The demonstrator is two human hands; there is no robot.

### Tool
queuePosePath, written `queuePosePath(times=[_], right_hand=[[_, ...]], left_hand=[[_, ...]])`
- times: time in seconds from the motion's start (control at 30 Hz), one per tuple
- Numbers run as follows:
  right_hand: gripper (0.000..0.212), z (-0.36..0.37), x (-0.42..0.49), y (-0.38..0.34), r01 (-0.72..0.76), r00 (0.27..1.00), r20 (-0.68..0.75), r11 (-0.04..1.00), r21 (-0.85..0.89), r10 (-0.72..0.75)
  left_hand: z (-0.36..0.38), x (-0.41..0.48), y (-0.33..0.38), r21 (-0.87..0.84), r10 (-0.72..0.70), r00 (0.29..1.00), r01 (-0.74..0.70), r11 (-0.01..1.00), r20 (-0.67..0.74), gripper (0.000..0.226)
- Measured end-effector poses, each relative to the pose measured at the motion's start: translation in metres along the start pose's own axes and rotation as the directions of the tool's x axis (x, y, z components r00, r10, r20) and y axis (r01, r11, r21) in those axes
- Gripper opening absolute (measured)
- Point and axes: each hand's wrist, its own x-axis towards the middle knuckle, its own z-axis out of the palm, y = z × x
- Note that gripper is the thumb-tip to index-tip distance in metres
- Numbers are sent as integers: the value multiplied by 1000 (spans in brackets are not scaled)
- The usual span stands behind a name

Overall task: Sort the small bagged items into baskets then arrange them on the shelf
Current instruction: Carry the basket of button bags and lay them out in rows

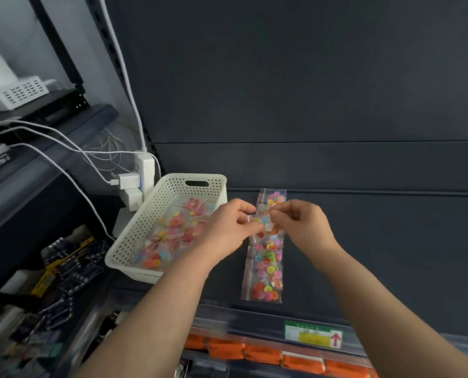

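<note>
Bare L hand (227, 225) & R hand (303, 225); both forearms bare to frame edge.

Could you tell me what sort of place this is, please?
Most likely a retail shop: a dark display shelf carries a price label on its front rail, orange packets are stocked below it, and small bags of coloured buttons lie in a row beside a white basket.
</note>
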Motion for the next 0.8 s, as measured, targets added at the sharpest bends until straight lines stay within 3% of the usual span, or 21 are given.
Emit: queuePosePath(times=[0.07,0.17,0.37,0.47,0.57,0.67,0.8], right_hand=[[3,-20,1,7,-69,998,14,982,176,67],[7,-42,4,21,-139,990,26,951,275,137],[6,-71,10,43,-282,949,20,815,507,315],[20,-77,11,50,-360,930,91,825,435,357],[22,-83,8,55,-364,931,101,882,299,350],[15,-90,8,55,-312,944,3,888,339,331],[14,-88,8,57,-297,921,-98,843,449,377]], left_hand=[[17,4,7,-110,-64,998,62,992,-14,20],[39,7,20,-207,-114,992,101,973,-54,4],[73,17,31,-283,-168,986,159,946,-11,5],[82,22,35,-353,-162,984,177,919,70,5],[90,29,38,-310,-148,985,167,936,82,10],[97,35,39,-196,-114,990,128,972,78,14],[102,40,40,-196,-112,989,129,972,98,13]])
